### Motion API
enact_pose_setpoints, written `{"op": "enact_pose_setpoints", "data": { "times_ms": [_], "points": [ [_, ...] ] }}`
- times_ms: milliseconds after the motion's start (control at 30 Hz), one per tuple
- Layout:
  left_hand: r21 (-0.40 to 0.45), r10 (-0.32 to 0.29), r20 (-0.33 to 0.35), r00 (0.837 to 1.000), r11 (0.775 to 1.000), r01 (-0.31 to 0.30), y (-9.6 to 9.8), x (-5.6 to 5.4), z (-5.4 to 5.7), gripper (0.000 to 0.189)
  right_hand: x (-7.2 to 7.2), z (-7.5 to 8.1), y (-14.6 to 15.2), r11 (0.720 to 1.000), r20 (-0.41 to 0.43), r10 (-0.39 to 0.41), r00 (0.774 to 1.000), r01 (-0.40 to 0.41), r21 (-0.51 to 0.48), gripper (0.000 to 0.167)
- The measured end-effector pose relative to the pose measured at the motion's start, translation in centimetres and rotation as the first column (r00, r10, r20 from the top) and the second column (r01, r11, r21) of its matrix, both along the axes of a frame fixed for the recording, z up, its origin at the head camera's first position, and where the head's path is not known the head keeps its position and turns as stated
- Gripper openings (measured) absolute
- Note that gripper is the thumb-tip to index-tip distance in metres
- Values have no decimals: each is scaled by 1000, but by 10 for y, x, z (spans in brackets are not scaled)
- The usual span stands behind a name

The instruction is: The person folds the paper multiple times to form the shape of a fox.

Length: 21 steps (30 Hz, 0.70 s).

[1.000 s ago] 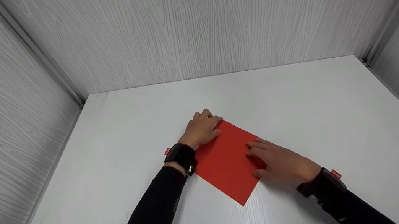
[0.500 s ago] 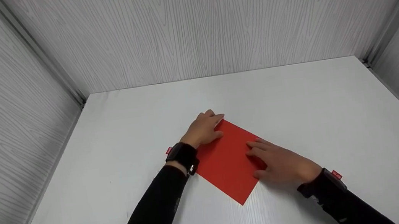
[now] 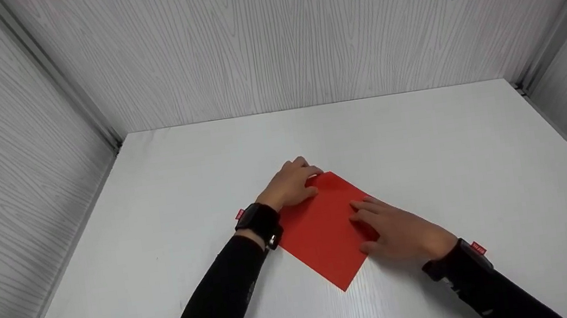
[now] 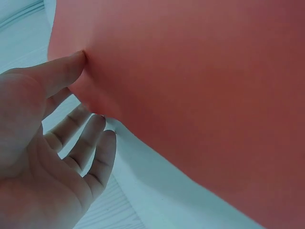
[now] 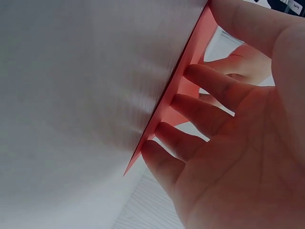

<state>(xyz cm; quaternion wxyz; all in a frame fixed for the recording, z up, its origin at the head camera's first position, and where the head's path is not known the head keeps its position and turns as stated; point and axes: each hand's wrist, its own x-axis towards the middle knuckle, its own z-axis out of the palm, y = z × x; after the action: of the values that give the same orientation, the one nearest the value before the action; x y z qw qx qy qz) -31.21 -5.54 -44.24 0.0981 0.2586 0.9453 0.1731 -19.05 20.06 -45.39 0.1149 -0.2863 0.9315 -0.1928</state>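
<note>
A sheet of red paper (image 3: 321, 236) lies turned cornerwise on the white table, between both hands. At its far left edge my left hand (image 3: 289, 184) pinches the paper, thumb on the upper face and the index finger behind the edge. The left wrist view shows the red paper (image 4: 190, 95) bending up around that thumb, the other fingers (image 4: 102, 157) spread below its edge. My right hand (image 3: 394, 226) rests its fingertips on the right part of the sheet. In the right wrist view those spread fingers (image 5: 200, 114) press on the red paper (image 5: 164, 112) near its edge.
The white table (image 3: 157, 197) extends around the paper on all sides. Grey wood-grain panels stand at the back (image 3: 273, 40), the left (image 3: 4, 163) and the right. Both wrists wear black straps with cameras, over black sleeves (image 3: 215, 305).
The far corner of the paper by my left hand has lifted and curled slightly. My left hand has shifted a little to the right; the right hand stays where it was.
</note>
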Motion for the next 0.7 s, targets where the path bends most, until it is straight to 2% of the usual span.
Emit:
{"op": "enact_pose_setpoints", "data": {
  "times_ms": [200, 267, 567, 700],
  "points": [
    [129, -10, 84, 996, 992, -1, -1, 1, 1, 44, 0, -1, 1, 1000, 23, -3, 1000, 3, 2, 64],
    [173, -10, 90, 996, 985, -6, -2, 1, 1, 46, 0, -1, 1, 1000, 26, 0, 1000, -1, 7, 66],
    [309, 18, -5, 1000, 951, -15, -5, 7, 6, 67, 0, 0, 6, 1000, -32, 28, 999, -28, -2, 65],
    [313, 20, -75, 997, 950, 5, -6, 14, 12, 67, -3, 0, 6, 1000, -73, 18, 997, -19, -4, 65]
  ]
}}
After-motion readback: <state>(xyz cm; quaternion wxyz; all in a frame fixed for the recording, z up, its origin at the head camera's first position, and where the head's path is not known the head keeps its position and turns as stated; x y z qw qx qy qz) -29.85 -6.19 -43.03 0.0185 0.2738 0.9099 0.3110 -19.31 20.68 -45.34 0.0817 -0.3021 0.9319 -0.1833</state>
